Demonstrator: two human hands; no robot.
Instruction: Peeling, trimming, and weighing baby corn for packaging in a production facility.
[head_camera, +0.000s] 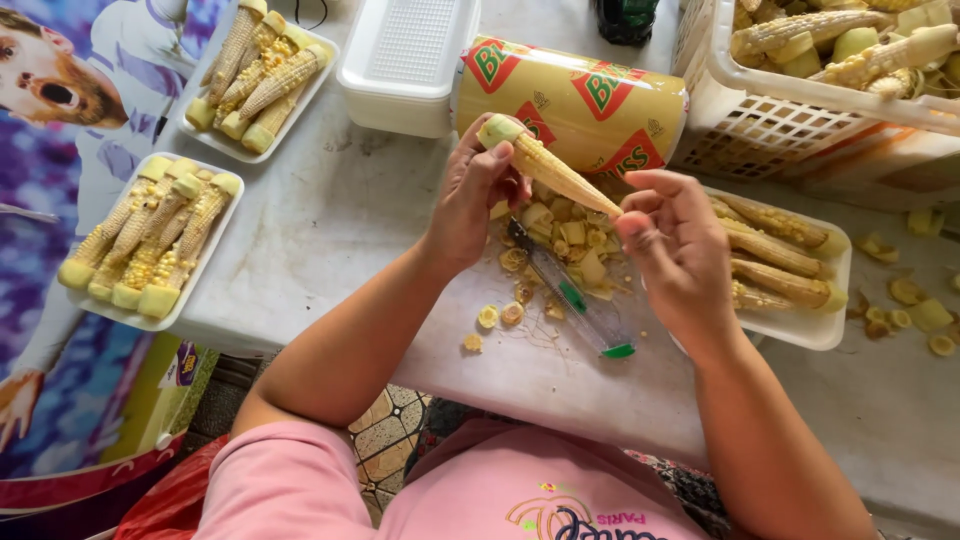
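We find the left hand (475, 195) and right hand (668, 232) clamped on a corn cob (545, 168); the knife (570, 295) beneath, seemingly bare-bladed, could nick a lowered wrist.

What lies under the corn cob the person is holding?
Under the corn cob lie cut corn scraps and a green-capped knife on the table. The hands hide some scraps.

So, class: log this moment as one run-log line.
left hand: holds corn cob butt | right hand: pinches its tip | knife: on table | tray: four cobs
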